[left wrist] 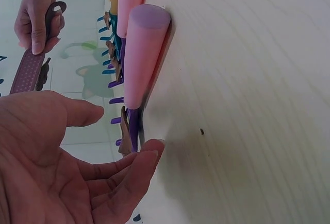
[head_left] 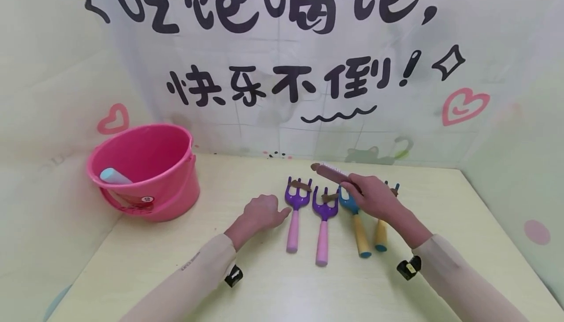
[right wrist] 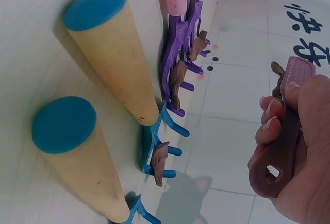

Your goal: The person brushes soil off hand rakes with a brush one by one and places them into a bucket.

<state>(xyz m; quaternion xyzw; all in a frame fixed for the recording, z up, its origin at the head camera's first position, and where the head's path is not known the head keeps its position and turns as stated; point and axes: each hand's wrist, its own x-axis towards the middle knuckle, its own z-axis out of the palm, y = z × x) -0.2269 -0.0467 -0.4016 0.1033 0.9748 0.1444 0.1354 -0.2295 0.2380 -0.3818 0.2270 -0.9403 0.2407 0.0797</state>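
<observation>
My right hand [head_left: 374, 195] grips a mauve brush [head_left: 331, 172] by its dark handle, held above the blue forks. A brown scrap [right wrist: 277, 72] shows beside the brush head. Two purple hand forks with pink handles [head_left: 293, 231] lie side by side on the table. To their right lie two blue hand forks with yellow handles [head_left: 362, 236], partly hidden by the right hand. Brown flakes [head_left: 300, 185] sit across the tines. Just left of the nearest purple fork, my left hand [left wrist: 67, 152] holds nothing, its thumb apart from loosely bent fingers.
A pink bucket [head_left: 185, 185] stands at the left, with a light-blue-ended stick [head_left: 114, 176] inside. Behind the table [head_left: 273, 287] hangs a pale printed sheet [head_left: 282, 131] with black writing. A small dark crumb [left wrist: 202, 132] lies near the left hand.
</observation>
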